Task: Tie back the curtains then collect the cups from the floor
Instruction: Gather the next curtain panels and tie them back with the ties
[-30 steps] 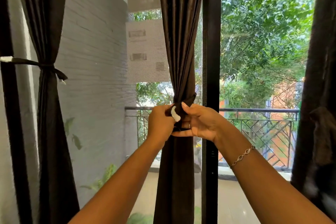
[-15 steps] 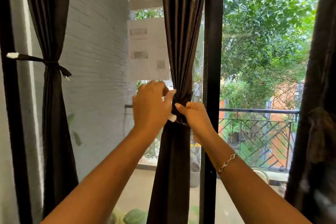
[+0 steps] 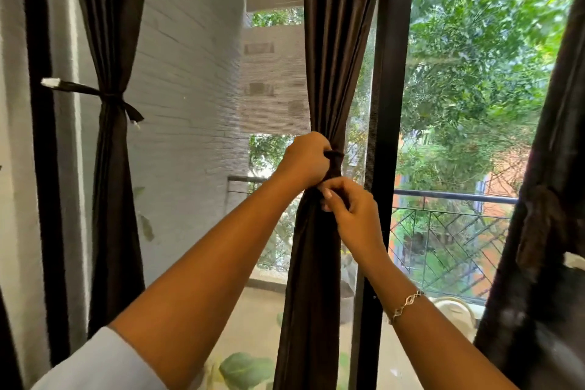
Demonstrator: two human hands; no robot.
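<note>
A dark brown middle curtain (image 3: 335,57) hangs gathered in front of the black door frame. A dark tie-back band (image 3: 335,155) wraps its waist. My left hand (image 3: 305,161) grips the band on the curtain's left side, fingers curled round it. Just below, my right hand (image 3: 351,209) pinches the band's end against the cloth. The left curtain (image 3: 110,41) is held by its own tie-back (image 3: 95,93) with a white tip. A third dark curtain (image 3: 550,199) hangs at the right edge. No cups are in view.
A black door frame (image 3: 389,104) stands right behind the middle curtain. Beyond the glass lie a balcony floor (image 3: 253,320), a metal railing (image 3: 449,199), a grey brick wall (image 3: 183,89) and trees. Green leaves (image 3: 243,367) show low at the centre.
Both hands have risen and closed on the curtain's waist. The white tip of the band seen earlier between my hands is now hidden, and my left hand has wrapped over the band.
</note>
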